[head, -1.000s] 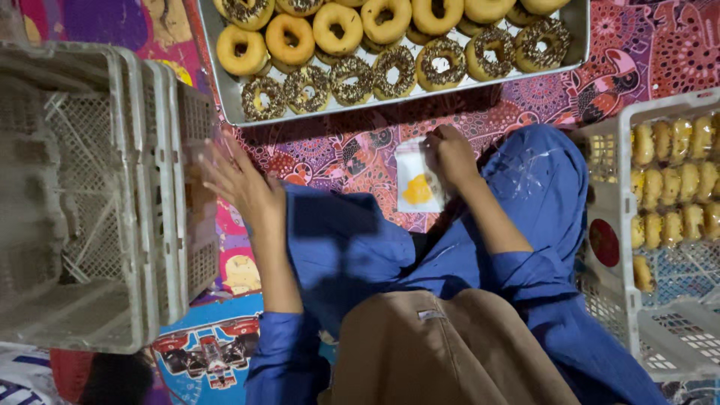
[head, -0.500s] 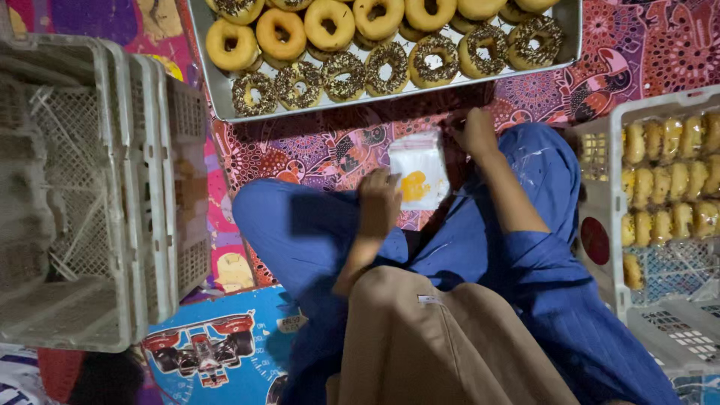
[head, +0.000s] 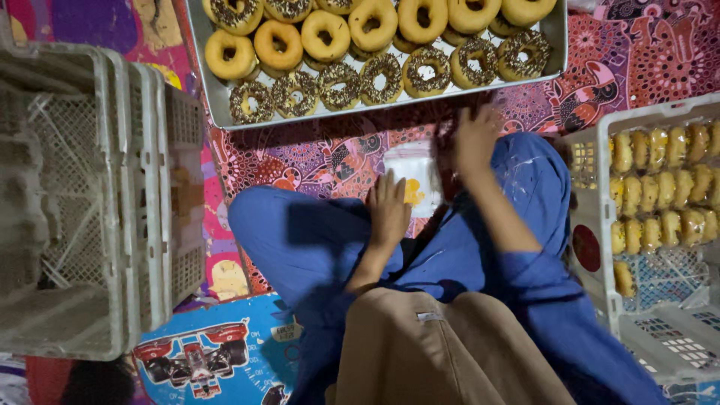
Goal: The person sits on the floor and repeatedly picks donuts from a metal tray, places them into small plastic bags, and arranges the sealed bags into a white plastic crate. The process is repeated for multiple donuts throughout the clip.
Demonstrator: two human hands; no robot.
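Both hands, left (head: 388, 208) and right (head: 474, 139), lie open over a patterned mat (head: 315, 154).

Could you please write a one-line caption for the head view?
Seated person's left hand and right hand meet at a small clear plastic packet below a metal tray of ring doughnuts.
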